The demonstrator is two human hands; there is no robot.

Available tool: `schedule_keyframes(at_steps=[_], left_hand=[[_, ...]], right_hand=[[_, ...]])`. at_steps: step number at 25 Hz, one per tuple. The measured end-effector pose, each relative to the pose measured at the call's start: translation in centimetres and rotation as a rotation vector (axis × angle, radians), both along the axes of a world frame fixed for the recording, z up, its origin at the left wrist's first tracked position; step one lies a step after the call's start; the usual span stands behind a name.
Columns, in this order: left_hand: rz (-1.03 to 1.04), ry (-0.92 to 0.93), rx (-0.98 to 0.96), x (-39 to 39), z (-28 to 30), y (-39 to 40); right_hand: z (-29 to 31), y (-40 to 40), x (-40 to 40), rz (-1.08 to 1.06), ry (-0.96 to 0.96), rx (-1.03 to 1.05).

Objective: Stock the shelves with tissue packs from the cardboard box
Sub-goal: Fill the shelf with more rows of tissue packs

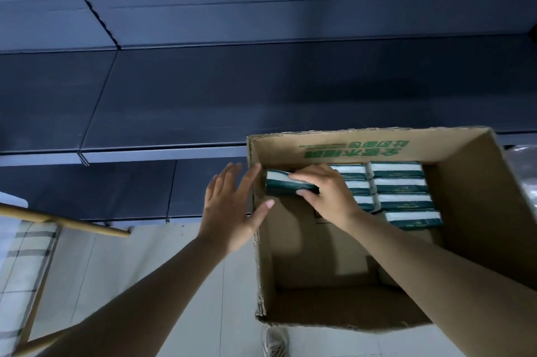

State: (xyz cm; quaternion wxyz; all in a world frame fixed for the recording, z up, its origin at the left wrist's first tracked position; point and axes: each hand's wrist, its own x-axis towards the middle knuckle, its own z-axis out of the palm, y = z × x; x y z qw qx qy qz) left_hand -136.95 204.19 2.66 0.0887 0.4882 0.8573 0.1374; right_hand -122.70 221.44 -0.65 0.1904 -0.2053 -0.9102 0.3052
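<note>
A: Right hand [328, 194]?

B: Inside the cardboard box [476, 211], fingers over the top and thumb under a green-and-white tissue pack [286, 182]. Firm grasp on it. Pack sits at the box's far-left corner, roughly 10 o'clock within the box, tilted a bit, close to the left wall.

A: Left hand [232, 208]?

B: Released, fingers straight and spread, holding nothing. It's at the box's left wall, around 9 o'clock from the held pack. Fingertips reach the rim; thumb tip overlaps the wall edge (actual contact, cannot tell).

A: Other packs?

B: Rows of stacked packs [401, 191] along the far side of the box, 3 o'clock from the held one, right next to the right hand. Two columns visible, the left column partly hidden behind the hand. Near half of the box floor is bare cardboard.

A: Box markings?

B: Green print on the inner far wall, upside down from this view. Not readable enough to quote.

A: Shelves?

B: Dark shelves [203, 95] at 12 o'clock, filling the upper frame, several tiers. The box's far edge sits against the front lip of the lower tier.

A: Anything else?

B: Wooden-framed chair with a plaid cushion [26, 263] at 8 o'clock, pale floor [174, 284] underneath, a shoe [274, 342] at 6 o'clock just below the box's near edge.
</note>
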Motion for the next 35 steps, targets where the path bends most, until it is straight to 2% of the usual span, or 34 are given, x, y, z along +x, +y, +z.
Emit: schedule_keyframes(at_steps=[2, 6, 14, 18, 24, 35], left_hand=[[0.002, 0.058, -0.047, 0.3, 1.6, -0.4], [-0.011, 0.107, -0.007, 3.0, 6.6, -1.8], [-0.088, 0.171, 0.131, 12.0, 20.6, -0.3], [-0.159, 0.196, 0.236, 16.2, 25.3, 2.5], [-0.201, 0.293, 0.263, 20.9, 30.3, 8.1], [-0.008, 0.447, 0.451, 29.2, 40.0, 21.2]], right_hand=[[2.8, -0.8, 1.6, -0.041, 0.038, -0.055], [10.5, -2.5, 6.2, -0.189, 0.043, -0.162], [29.0, -4.8, 17.4, -0.226, 0.074, -0.016], [34.6, -4.2, 21.8, -0.191, 0.053, 0.021], [39.6, 0.5, 27.0, -0.203, 0.134, 0.054], [50.7, 16.1, 35.7, -0.028, 0.202, 0.132]])
